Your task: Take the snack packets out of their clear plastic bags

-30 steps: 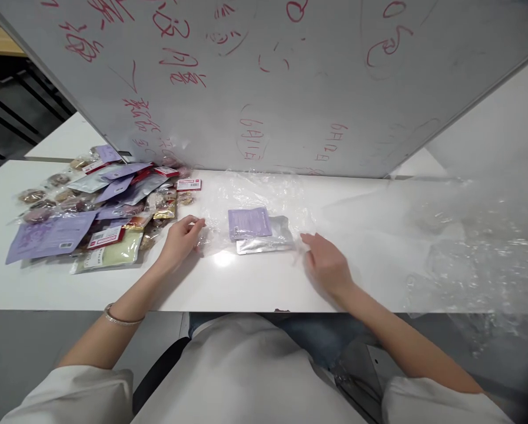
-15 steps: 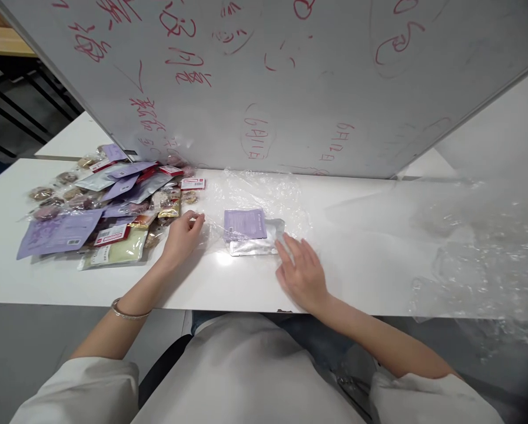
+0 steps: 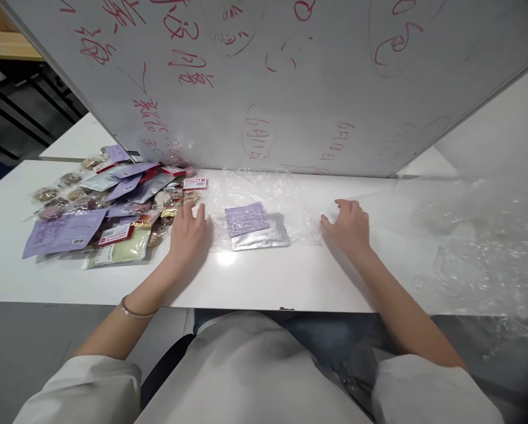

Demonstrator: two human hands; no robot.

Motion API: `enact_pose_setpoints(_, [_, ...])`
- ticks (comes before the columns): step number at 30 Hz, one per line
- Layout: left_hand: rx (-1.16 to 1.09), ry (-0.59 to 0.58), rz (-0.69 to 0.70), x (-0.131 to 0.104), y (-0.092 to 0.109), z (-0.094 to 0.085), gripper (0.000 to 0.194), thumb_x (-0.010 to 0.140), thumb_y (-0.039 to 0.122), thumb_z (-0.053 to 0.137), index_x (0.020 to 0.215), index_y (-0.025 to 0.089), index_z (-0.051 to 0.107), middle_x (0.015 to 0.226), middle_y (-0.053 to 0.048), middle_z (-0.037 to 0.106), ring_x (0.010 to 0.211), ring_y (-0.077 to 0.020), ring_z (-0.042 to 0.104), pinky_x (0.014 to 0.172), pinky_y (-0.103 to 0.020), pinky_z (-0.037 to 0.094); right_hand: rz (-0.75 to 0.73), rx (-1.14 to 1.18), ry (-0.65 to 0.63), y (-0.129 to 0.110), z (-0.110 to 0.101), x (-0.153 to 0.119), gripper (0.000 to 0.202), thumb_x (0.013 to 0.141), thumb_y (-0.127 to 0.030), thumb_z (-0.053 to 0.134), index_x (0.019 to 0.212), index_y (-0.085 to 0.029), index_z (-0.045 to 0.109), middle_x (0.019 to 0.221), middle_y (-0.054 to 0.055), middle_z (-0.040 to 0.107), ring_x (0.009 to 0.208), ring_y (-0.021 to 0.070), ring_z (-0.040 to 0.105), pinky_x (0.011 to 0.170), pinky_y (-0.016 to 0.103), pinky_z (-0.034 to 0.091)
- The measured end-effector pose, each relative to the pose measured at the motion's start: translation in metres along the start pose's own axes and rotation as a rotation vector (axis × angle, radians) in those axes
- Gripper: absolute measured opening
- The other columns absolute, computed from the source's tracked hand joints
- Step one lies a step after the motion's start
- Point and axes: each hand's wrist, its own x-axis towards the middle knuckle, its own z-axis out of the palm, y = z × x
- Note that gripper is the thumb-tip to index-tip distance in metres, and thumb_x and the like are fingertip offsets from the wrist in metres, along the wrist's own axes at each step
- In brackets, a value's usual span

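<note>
A purple packet (image 3: 246, 219) lies partly over a silver packet (image 3: 266, 234) at the table's middle. Both lie inside or under a sheet or bag of clear plastic film (image 3: 268, 188); which one I cannot tell. My left hand (image 3: 188, 232), by the film's left edge, has its thumb and index finger apart, and nothing shows between them. At the film's right edge, my right hand (image 3: 347, 224) has its fingers curled round on the clear film.
A heap of snack packs, with a large purple pouch (image 3: 65, 231) and a green pouch (image 3: 126, 250), sits at the left. A whiteboard (image 3: 290, 88) stands behind the film. Crumpled clear plastic (image 3: 480, 259) covers the right end of the table (image 3: 264, 282).
My right hand has moved right, off the silver packet to the film's right edge. My left hand has shifted slightly right. The film now reaches over the packets, and the purple packet is tilted.
</note>
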Motion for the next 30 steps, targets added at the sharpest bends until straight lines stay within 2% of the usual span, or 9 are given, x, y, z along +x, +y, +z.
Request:
enact_pose_setpoints(1, [-0.068,0.046,0.173,-0.002,0.002,-0.001,0.036,0.097,0.029,0.046,0.128,0.013,0.057,0.136,-0.025,0.055,0.129,-0.0367,0.053,0.104,-0.054,0.043,-0.152,0.045,0.067,0.000,-0.003,-0.010,0.048,0.084,-0.035,0.057,0.126,-0.013,0.057,0.122,0.020,0.064,0.111,0.0345,0.061,0.098,0.053,0.044])
enact_pose_setpoints(3, [-0.225,-0.007,0.513,-0.002,0.008,0.001,0.049,0.095,0.043,0.055,0.138,0.020,0.051,0.151,-0.020,0.043,0.143,-0.0352,0.039,0.114,-0.054,0.034,-0.504,0.149,0.001,-0.003,-0.009,-0.028,0.053,0.086,-0.033,0.057,0.137,-0.017,0.051,0.136,0.018,0.059,0.130,0.0333,0.053,0.108,0.053,0.040])
enact_pose_setpoints(6, [-0.327,-0.221,0.642,0.009,0.018,0.012,0.094,0.080,0.069,0.066,0.153,0.021,0.033,0.163,-0.022,0.022,0.151,-0.0417,0.020,0.118,-0.060,0.024,-0.799,0.217,-0.320,-0.011,-0.011,-0.043,0.069,0.087,-0.032,0.059,0.151,-0.022,0.038,0.156,0.012,0.043,0.148,0.0318,0.033,0.117,0.054,0.034])
enact_pose_setpoints(9, [-0.306,-0.373,0.562,0.024,0.025,0.024,0.114,0.070,0.074,0.070,0.157,0.015,0.026,0.161,-0.027,0.024,0.149,-0.0470,0.021,0.118,-0.065,0.019,-0.749,0.223,-0.409,-0.014,0.003,-0.044,0.077,0.087,-0.033,0.062,0.156,-0.020,0.033,0.161,0.014,0.035,0.151,0.0339,0.028,0.118,0.057,0.034])
enact_pose_setpoints(14, [-0.239,-0.484,0.655,0.022,0.027,0.016,0.095,0.076,0.035,0.068,0.159,0.017,0.024,0.161,-0.022,0.028,0.148,-0.0414,0.028,0.119,-0.054,0.026,-0.797,0.246,-0.262,-0.006,0.023,-0.035,0.053,0.091,-0.010,0.048,0.142,-0.022,0.055,0.142,0.010,0.061,0.135,0.0265,0.053,0.108,0.048,0.050])
enact_pose_setpoints(17, [-0.179,-0.514,0.634,0.010,0.025,0.006,0.091,0.077,0.019,0.059,0.159,0.015,0.019,0.165,-0.021,0.021,0.151,-0.0402,0.023,0.119,-0.052,0.027,-0.832,0.218,-0.203,0.001,0.024,-0.033,0.035,0.095,-0.011,0.045,0.119,-0.019,0.070,0.124,0.011,0.072,0.122,0.0252,0.065,0.098,0.044,0.056])
enact_pose_setpoints(20, [-0.210,-0.489,0.580,0.002,0.018,0.002,0.079,0.081,0.012,0.050,0.156,0.019,0.030,0.165,-0.018,0.022,0.143,-0.0351,0.041,0.110,-0.045,0.041,-0.742,0.252,-0.178,0.005,0.022,-0.032,0.027,0.095,-0.016,0.046,0.102,-0.019,0.072,0.111,0.011,0.076,0.108,0.0247,0.071,0.090,0.042,0.058])
enact_pose_setpoints(25, [-0.520,-0.513,0.458,0.003,-0.005,-0.002,0.047,0.095,0.027,0.039,0.137,0.022,0.060,0.147,-0.012,0.055,0.132,-0.0277,0.056,0.107,-0.040,0.045,-0.441,0.431,-0.197,0.004,0.013,-0.029,0.026,0.085,-0.018,0.040,0.075,-0.022,0.063,0.076,0.004,0.072,0.076,0.0201,0.070,0.069,0.032,0.054])
enact_pose_setpoints(30, [-0.828,-0.668,0.128,0.021,-0.019,-0.015,0.038,0.090,0.051,0.055,0.099,0.021,0.077,0.104,-0.008,0.077,0.097,-0.0253,0.070,0.087,-0.035,0.055,-0.228,0.563,-0.208,-0.003,0.000,-0.018,0.018,0.074,-0.021,0.039,0.057,-0.023,0.045,0.052,-0.002,0.049,0.049,0.0126,0.042,0.053,0.026,0.035])
